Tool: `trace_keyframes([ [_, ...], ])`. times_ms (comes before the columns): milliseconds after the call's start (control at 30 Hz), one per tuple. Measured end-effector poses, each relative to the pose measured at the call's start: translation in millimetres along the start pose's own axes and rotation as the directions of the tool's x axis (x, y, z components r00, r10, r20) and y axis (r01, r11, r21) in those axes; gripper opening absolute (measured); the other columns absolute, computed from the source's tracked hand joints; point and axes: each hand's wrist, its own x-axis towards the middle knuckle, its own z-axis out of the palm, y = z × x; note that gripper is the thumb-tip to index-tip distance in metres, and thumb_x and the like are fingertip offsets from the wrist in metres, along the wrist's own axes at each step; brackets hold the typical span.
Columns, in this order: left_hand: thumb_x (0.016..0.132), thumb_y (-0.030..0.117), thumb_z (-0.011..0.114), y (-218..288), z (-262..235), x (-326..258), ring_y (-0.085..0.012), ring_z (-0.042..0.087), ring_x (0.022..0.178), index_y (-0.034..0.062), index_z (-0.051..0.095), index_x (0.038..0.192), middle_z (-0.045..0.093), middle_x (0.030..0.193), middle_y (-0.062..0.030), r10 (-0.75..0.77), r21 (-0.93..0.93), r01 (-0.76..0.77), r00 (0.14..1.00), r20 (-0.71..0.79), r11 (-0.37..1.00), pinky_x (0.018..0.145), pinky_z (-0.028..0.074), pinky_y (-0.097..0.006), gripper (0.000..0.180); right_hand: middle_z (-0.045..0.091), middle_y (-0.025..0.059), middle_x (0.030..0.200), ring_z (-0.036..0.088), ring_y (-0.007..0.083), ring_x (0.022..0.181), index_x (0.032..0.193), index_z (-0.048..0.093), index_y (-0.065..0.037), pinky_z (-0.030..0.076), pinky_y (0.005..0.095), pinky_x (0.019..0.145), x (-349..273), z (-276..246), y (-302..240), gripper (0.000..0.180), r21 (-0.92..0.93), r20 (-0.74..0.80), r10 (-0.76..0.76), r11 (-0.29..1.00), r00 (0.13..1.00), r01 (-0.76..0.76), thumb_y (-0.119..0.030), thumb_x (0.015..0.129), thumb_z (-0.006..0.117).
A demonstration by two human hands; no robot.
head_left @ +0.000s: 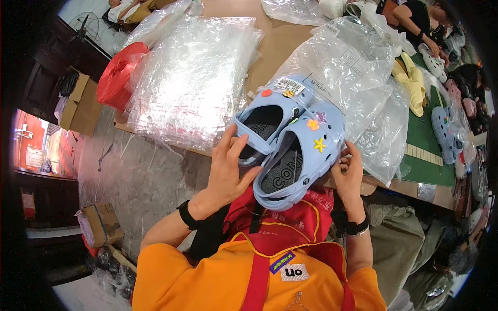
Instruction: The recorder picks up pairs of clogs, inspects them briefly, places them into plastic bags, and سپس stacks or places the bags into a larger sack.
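Observation:
A pair of pale blue clogs (327, 133) sits together at the table's front edge, toes pointing away from me. Small charms in yellow, orange, purple and red dot their uppers, and a white barcode label (290, 86) is on the left clog's toe. The insoles are dark grey. My left hand (227, 168) grips the heel strap of the left clog, fingers at its outer side and thumb toward the right clog. At the right clog's outer side, my right hand (347, 173) has its fingers bent against the edge. Its fingertips are partly hidden.
A stack of clear plastic bags (194, 78) lies left, beside a red roll (122, 75). Right of the clogs are loose clear bags (363, 98), yellow slippers (411, 85) and another blue clog (445, 133) on a green mat (430, 168). Another person (415, 23) works at the far right.

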Motion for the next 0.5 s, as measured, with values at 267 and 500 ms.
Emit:
trace_keyframes([
  [267,0.067,0.018,0.075,20.7,12.9,7.8,-0.0409,0.010,0.135,-0.0060,0.011,0.138,0.009,0.143,-0.0292,-0.310,-0.139,0.324,0.944,0.117,0.936,0.109,0.015,-0.042,0.099,0.052,0.0177,0.106,0.057,0.0226,0.083,0.127,0.041,-0.003,0.049,0.0302,0.068,-2.9,-13.6,-20.0,0.057,-0.040,0.099,0.048,0.998,0.994,-0.044,-0.004,0.073,0.058],
  [500,0.064,0.003,0.071,21.4,-2.9,7.2,-0.0369,0.041,0.113,0.0031,0.028,0.137,0.042,0.126,-0.0225,-0.352,-0.109,0.418,0.858,0.375,0.902,0.095,0.032,-0.042,0.085,0.051,0.0242,0.106,0.058,0.0355,0.084,0.123,0.038,-0.002,0.048,0.0410,0.073,-5.7,-6.3,-20.5,0.053,0.062,0.078,0.058,0.996,0.995,-0.062,-0.008,0.075,0.057],
])
